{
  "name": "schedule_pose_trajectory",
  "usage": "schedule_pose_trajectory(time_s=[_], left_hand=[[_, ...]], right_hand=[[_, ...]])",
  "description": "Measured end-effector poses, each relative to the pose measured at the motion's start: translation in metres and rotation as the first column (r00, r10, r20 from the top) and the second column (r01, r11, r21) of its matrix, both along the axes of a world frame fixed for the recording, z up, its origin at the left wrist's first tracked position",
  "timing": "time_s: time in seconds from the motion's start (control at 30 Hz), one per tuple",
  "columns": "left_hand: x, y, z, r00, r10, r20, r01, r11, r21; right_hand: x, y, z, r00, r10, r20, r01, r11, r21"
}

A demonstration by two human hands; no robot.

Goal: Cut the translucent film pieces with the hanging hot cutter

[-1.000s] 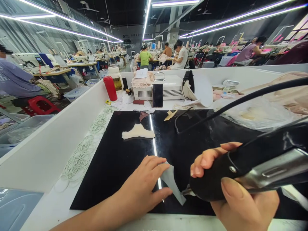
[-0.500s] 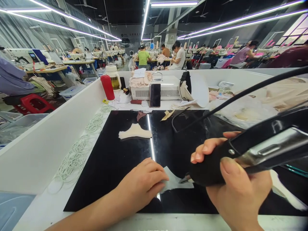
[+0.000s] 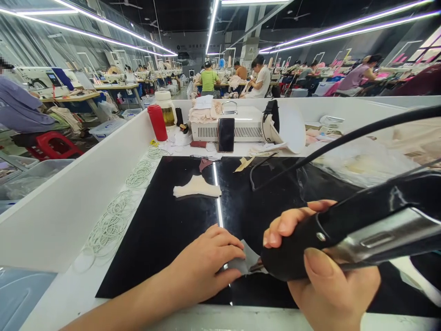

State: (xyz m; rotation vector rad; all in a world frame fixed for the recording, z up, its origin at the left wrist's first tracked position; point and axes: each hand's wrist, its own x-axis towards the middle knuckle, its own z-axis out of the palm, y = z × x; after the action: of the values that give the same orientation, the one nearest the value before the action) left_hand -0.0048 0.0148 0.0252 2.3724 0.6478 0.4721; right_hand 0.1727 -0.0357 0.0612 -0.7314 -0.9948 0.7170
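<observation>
My right hand point(image 3: 330, 266) is wrapped round a black corded hand tool point(image 3: 361, 216) with a silver lever along its side; its exact kind I cannot tell. The tool's pointed metal tip meets the right end of a small grey fabric piece point(image 3: 246, 259). On the left end of that piece, my left hand point(image 3: 210, 257) holds it down against the glossy black board point(image 3: 155, 239), thumb and fingers partly covering it. Farther back on the board lies a cream stack of cut fabric pieces point(image 3: 197, 187). White cut pieces point(image 3: 416, 276) lie at the right, partly hidden behind the tool.
Coils of pale green cord point(image 3: 113, 225) line the left side by a low white wall point(image 3: 76, 202). At the back stand a red cup point(image 3: 157, 122), a jug point(image 3: 166, 110), a white vented box point(image 3: 206, 133) and a phone point(image 3: 226, 135). The tool's black cable point(image 3: 344, 140) arches across the right.
The tool in my right hand has moved left and slightly down, its tip coming closer to my left hand. Less of the grey fabric now shows. The view has shifted slightly.
</observation>
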Motion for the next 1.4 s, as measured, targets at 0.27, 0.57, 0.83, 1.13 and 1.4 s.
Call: schedule_pose_trajectory(time_s=[0.27, 0.57, 0.83, 1.13, 1.4], left_hand=[[-0.002, 0.001, -0.002, 1.000, 0.012, -0.006, -0.012, 1.000, -0.001], [-0.009, 0.001, 0.001, 0.994, -0.011, -0.105, 0.005, 0.998, -0.057], [-0.008, 0.001, 0.007, 0.988, -0.024, -0.155, 0.013, 0.997, -0.074], [-0.008, 0.002, 0.005, 0.991, -0.041, -0.129, 0.031, 0.997, -0.076], [-0.008, 0.003, 0.010, 0.986, -0.069, -0.153, 0.055, 0.994, -0.092]], right_hand=[[-0.001, -0.001, -0.004, 0.999, 0.005, 0.033, -0.006, 1.000, 0.014], [0.009, 0.011, -0.004, 0.991, -0.130, 0.034, 0.131, 0.991, -0.034], [-0.001, 0.000, 0.000, 1.000, 0.008, 0.015, -0.008, 1.000, 0.017], [-0.003, -0.001, 0.001, 1.000, 0.001, 0.008, -0.001, 1.000, -0.009], [-0.004, -0.002, 0.000, 1.000, 0.016, 0.025, -0.016, 1.000, -0.020]])
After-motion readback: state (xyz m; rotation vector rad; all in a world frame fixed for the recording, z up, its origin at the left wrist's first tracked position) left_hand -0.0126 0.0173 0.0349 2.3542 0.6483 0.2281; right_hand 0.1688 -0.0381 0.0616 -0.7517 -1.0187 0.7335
